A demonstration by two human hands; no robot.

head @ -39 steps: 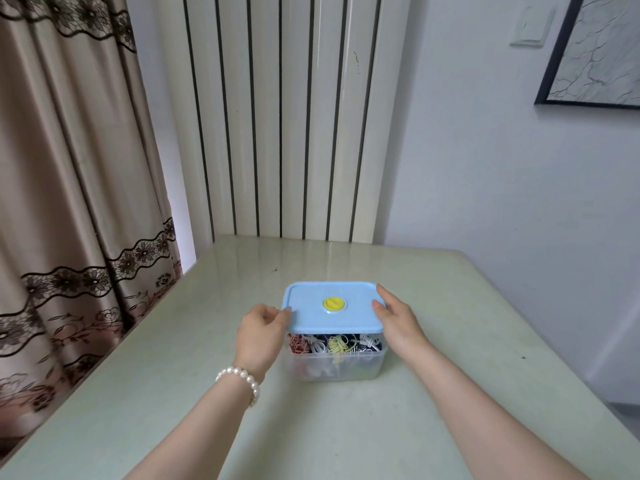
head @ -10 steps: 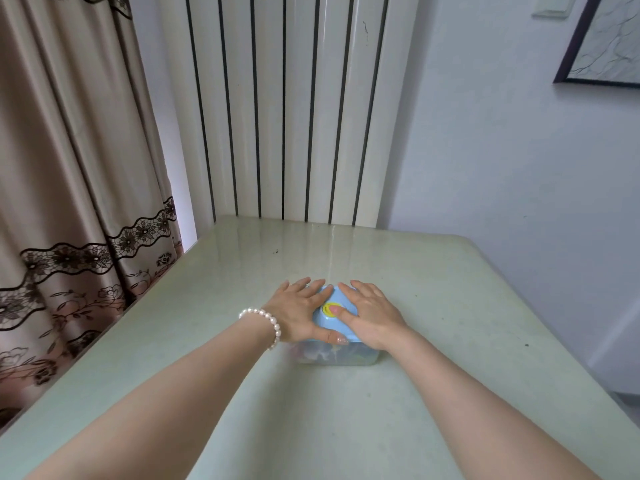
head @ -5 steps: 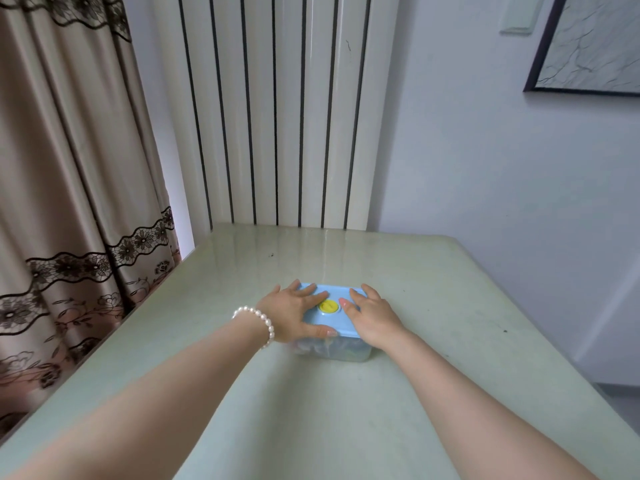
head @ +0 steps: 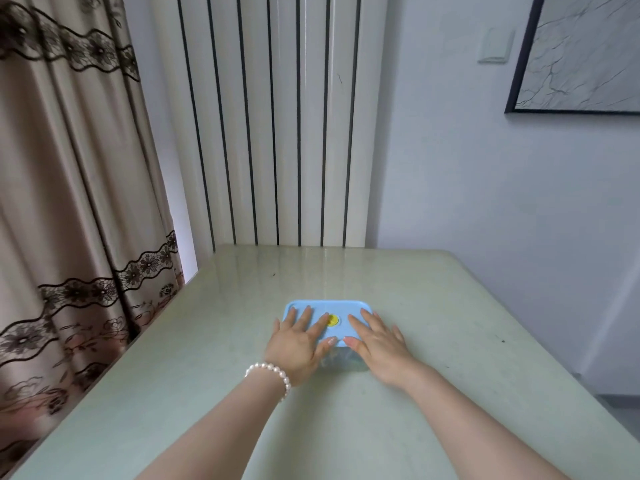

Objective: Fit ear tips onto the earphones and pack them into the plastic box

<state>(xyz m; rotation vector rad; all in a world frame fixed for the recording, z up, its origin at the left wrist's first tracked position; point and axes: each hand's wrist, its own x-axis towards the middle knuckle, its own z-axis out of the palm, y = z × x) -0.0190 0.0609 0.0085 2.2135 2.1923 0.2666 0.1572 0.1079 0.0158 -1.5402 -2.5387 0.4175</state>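
Observation:
A clear plastic box [head: 341,360] with a light blue lid [head: 327,306] and a yellow round button [head: 332,320] stands in the middle of the pale green table [head: 450,306]. My left hand [head: 298,342], with a pearl bracelet on the wrist, lies flat on the lid's left half, fingers straight. My right hand [head: 377,339] presses flat on the right half. The two thumbs nearly meet at the lid's near edge. The earphones inside are almost fully hidden by my hands.
A patterned beige curtain [head: 69,202] hangs along the table's left side. A white striped panel [head: 273,126] stands behind the far edge. A framed picture [head: 581,53] hangs on the right wall. The table's right edge runs close to that wall.
My hands went from holding the lid's sides to lying on top of it. Over the last second they slid apart, uncovering the yellow button and more of the lid.

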